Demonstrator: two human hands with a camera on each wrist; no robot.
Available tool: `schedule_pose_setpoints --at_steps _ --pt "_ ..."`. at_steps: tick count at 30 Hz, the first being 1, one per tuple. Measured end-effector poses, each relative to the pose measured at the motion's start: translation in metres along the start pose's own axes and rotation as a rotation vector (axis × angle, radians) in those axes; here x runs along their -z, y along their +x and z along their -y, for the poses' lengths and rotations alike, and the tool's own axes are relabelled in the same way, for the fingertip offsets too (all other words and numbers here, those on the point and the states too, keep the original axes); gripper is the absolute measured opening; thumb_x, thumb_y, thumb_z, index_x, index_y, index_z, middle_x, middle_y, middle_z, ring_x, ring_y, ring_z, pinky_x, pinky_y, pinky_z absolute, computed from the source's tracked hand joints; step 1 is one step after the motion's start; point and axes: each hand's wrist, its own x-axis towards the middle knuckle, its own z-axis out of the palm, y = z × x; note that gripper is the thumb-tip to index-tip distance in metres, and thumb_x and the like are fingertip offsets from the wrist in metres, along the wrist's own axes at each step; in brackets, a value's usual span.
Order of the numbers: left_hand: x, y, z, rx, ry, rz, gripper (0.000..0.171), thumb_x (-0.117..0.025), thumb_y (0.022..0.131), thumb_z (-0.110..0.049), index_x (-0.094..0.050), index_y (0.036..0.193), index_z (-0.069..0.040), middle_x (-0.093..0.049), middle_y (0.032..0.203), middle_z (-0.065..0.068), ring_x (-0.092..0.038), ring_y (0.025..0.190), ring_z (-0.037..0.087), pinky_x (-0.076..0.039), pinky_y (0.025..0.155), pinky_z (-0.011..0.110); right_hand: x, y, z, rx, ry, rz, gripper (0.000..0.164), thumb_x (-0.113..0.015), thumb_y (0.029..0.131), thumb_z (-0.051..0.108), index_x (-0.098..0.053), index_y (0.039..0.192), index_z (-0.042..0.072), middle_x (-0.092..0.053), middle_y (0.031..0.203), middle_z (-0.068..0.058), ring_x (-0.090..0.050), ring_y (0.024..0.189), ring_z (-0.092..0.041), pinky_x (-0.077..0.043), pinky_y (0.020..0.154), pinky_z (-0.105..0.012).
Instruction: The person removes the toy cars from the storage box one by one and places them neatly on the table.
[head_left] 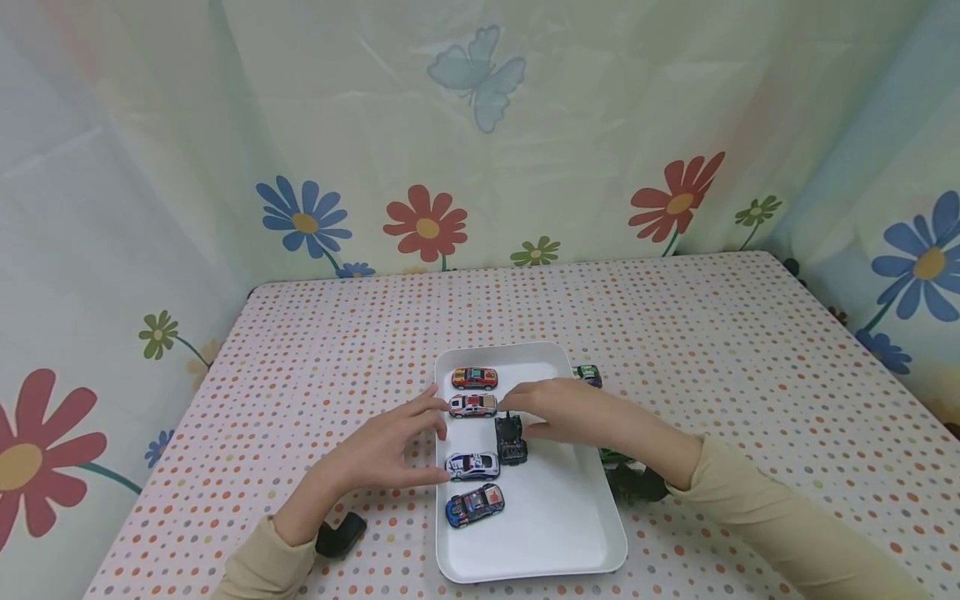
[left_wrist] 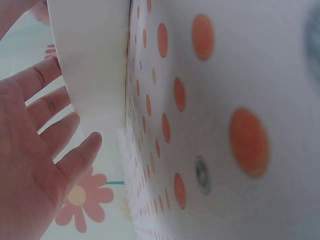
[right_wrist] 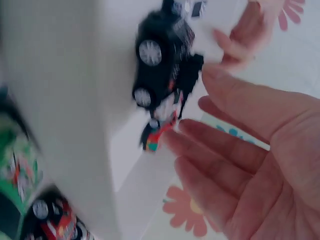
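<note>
A white tray holds several toy cars. My left hand reaches over its left rim, fingers spread. One fingertip is right at the left end of a white-and-red toy car, and the thumb tip is at a silver-and-blue car. My right hand hovers over the tray, fingers loosely extended, fingertips at the white-and-red car's right end. Its thumb is close beside a black toy car, which stands crosswise to the others. In the right wrist view, nothing is enclosed by the right hand.
Inside the tray, a red-and-yellow car sits at the far end and a dark blue car nearer. Beyond the right rim are a green car and a dark object partly under the forearm. A black object lies by the left sleeve.
</note>
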Motion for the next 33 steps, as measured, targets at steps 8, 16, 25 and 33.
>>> schedule_pose_setpoints --at_steps 8,16,25,33 --pt "0.001 0.0 0.0 0.003 -0.002 0.007 0.04 -0.069 0.076 -0.055 -0.056 0.097 -0.024 -0.044 0.137 -0.002 -0.014 0.139 0.022 -0.034 0.101 0.045 -0.01 0.003 0.005 -0.021 -0.016 0.023 0.044 -0.074 0.081 0.022 -0.061 0.122 0.009 -0.055 0.126 -0.011 -0.058 0.106 -0.027 -0.051 0.084 -0.037" --pt "0.001 0.0 -0.001 0.0 0.001 0.005 0.039 -0.071 0.076 -0.053 -0.056 0.098 -0.024 -0.044 0.137 -0.002 -0.014 0.139 0.022 -0.035 0.101 0.045 -0.018 0.003 0.008 -0.12 0.108 0.032 0.052 -0.078 0.077 0.025 -0.06 0.123 0.008 -0.052 0.131 -0.014 -0.052 0.115 -0.029 -0.044 0.093 -0.041" --pt "0.001 0.0 -0.001 -0.003 0.0 -0.001 0.039 -0.072 0.076 -0.051 -0.056 0.097 -0.023 -0.044 0.137 -0.001 -0.015 0.138 0.023 -0.034 0.101 0.045 -0.029 0.001 0.01 -0.123 0.171 -0.047 0.051 -0.079 0.076 0.023 -0.06 0.12 0.005 -0.063 0.115 -0.011 -0.059 0.105 -0.022 -0.048 0.088 -0.036" --pt "0.001 0.0 -0.002 -0.001 -0.001 0.001 0.038 -0.073 0.075 -0.05 -0.056 0.097 -0.023 -0.045 0.136 -0.002 -0.015 0.139 0.021 -0.034 0.101 0.045 -0.036 0.002 0.006 -0.119 0.209 -0.061 0.05 -0.081 0.073 0.018 -0.062 0.118 0.006 -0.063 0.115 -0.01 -0.058 0.109 -0.023 -0.047 0.09 -0.037"
